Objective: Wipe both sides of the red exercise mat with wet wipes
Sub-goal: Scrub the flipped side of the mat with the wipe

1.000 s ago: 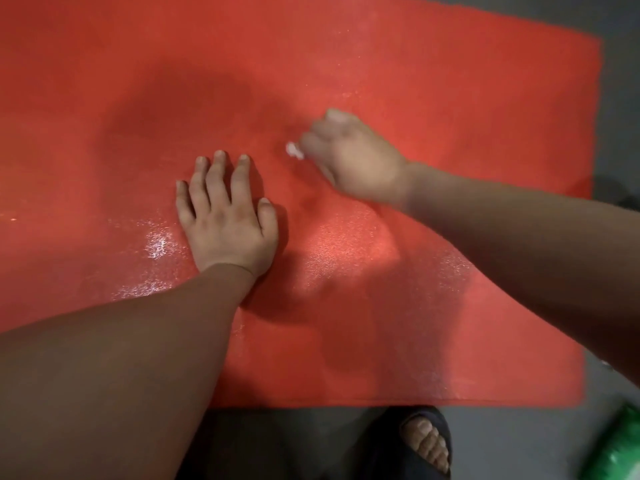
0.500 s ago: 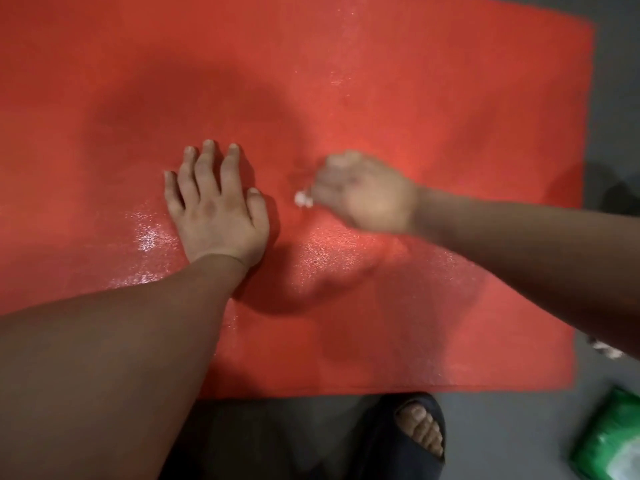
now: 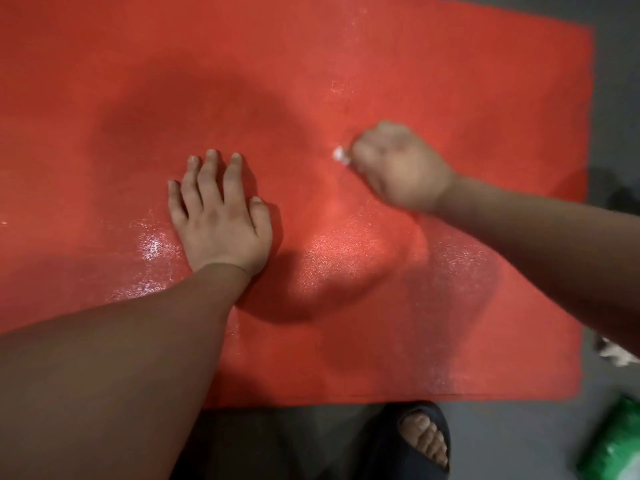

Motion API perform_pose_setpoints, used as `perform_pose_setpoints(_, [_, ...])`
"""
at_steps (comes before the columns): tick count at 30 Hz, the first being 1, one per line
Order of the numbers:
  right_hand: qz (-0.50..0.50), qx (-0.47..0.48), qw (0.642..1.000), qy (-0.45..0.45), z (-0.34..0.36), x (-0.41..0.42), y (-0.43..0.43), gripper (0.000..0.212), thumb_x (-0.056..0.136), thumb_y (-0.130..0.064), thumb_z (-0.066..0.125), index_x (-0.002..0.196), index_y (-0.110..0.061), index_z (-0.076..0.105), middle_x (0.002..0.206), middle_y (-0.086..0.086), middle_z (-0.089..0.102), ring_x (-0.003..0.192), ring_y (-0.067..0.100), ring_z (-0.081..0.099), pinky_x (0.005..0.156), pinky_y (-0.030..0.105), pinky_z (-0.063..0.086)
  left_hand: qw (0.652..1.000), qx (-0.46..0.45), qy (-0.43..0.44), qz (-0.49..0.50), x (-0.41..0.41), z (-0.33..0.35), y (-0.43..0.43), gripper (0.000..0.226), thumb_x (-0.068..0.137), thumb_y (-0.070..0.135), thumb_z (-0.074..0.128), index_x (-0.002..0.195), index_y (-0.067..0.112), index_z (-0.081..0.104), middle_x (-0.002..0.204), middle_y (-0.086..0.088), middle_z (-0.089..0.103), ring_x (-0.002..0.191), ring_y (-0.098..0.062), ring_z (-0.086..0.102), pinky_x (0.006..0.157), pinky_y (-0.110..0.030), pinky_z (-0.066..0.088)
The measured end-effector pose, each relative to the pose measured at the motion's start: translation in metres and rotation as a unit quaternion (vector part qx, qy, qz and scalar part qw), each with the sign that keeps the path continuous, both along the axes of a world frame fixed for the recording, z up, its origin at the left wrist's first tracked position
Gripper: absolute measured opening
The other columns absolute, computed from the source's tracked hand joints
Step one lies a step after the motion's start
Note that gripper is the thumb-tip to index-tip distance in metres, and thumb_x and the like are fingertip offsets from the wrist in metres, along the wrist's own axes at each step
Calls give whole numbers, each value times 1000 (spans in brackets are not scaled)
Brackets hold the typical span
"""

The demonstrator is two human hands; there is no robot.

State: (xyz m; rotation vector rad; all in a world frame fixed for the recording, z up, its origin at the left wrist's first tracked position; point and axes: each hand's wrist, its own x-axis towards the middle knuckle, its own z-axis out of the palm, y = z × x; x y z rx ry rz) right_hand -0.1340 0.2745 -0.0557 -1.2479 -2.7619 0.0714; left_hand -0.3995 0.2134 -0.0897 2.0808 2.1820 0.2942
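The red exercise mat [image 3: 450, 81] is spread flat on the grey floor [image 3: 502, 438], and most of the view is filled by it. The left hand [image 3: 221, 223] is laid flat on the mat, a little toward 9 o'clock from the middle. Its fingers [image 3: 211, 174] are straight and spread, and nothing is held by them. The right hand [image 3: 398, 168] is seen toward 2 o'clock from the left hand, down on the mat. Its fingers are curled in, and a small white wet wipe [image 3: 339, 154] is held in them. Only a bit of the wipe is seen, poking out at the hand's 9 o'clock side. This hand is blurred, so the wipe is probably bunched up. Shiny wet patches are seen on the mat near both hands. Off the mat, at 6 o'clock, a foot in a dark slipper [image 3: 426, 441] is seen. A green pack [image 3: 616, 445] is seen at 5 o'clock, and a small white crumpled thing [image 3: 614, 355] at 4 o'clock.
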Motion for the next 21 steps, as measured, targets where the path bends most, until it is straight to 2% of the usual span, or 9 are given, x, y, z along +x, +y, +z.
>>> perform_pose_setpoints(3, [-228,23,973,-6,3,23,31,28,102,-26,33,98,-10,55,92,20,61,84,41,55,76,48,42,1000,1,-7,1,0,0,-1,66,91,41,42,153,20,42,161,-11,36,153,-33,23,125,-56,11])
perform_pose_setpoints(5, [-295,16,955,1,1,5,23,30,97,-22,31,100,-8,57,95,20,62,87,41,56,78,47,40,1000,0,-7,3,0,0,0,66,91,40,42,153,20,41,161,-11,35,153,-33,22,125,-57,11])
perform_pose_setpoints(7, [-225,-22,974,32,0,-24,-2,23,98,-17,38,99,-9,59,92,17,63,84,38,57,77,45,41,1000,-3,-6,3,-1,0,-1,65,92,40,42,154,20,41,162,-11,35,154,-32,21,125,-57,10])
perform_pose_setpoints(10, [21,-71,997,7,0,-34,-44,14,102,-19,50,105,-12,62,90,8,60,85,31,53,75,43,42,1000,-5,-5,1,0,-1,0,65,92,41,41,154,21,40,162,-11,34,154,-32,20,125,-56,9])
perform_pose_setpoints(11, [60,-71,996,-6,4,-23,-41,15,102,-20,51,107,-12,62,91,7,59,86,30,53,76,43,43,1000,-6,-5,1,-1,-1,0,65,92,41,41,154,21,39,162,-10,34,154,-31,20,125,-56,9])
perform_pose_setpoints(13, [19,-40,999,1,4,4,-20,22,104,-22,43,103,-11,62,91,11,61,85,33,54,77,45,46,1000,-7,-6,2,-1,0,0,65,92,41,41,154,21,39,162,-11,34,154,-31,20,125,-56,10])
perform_pose_setpoints(16, [-211,14,977,-7,6,46,14,23,100,-21,38,96,-8,56,88,20,60,79,40,55,74,48,45,1000,-6,-9,2,0,0,-1,66,92,41,41,154,21,39,162,-11,34,154,-32,21,125,-57,10])
perform_pose_setpoints(18, [-305,7,952,-7,7,38,13,21,95,-19,38,95,-7,55,88,22,60,79,42,55,71,49,44,1000,-5,-12,1,0,0,0,65,92,41,41,154,20,40,162,-11,34,154,-32,21,125,-58,10])
perform_pose_setpoints(21, [-202,-39,978,47,5,-5,-28,20,100,-17,41,97,-6,58,88,19,61,79,39,55,72,47,42,1000,-5,-11,2,-1,0,-1,65,92,41,42,154,20,40,162,-11,34,154,-32,21,125,-57,10])
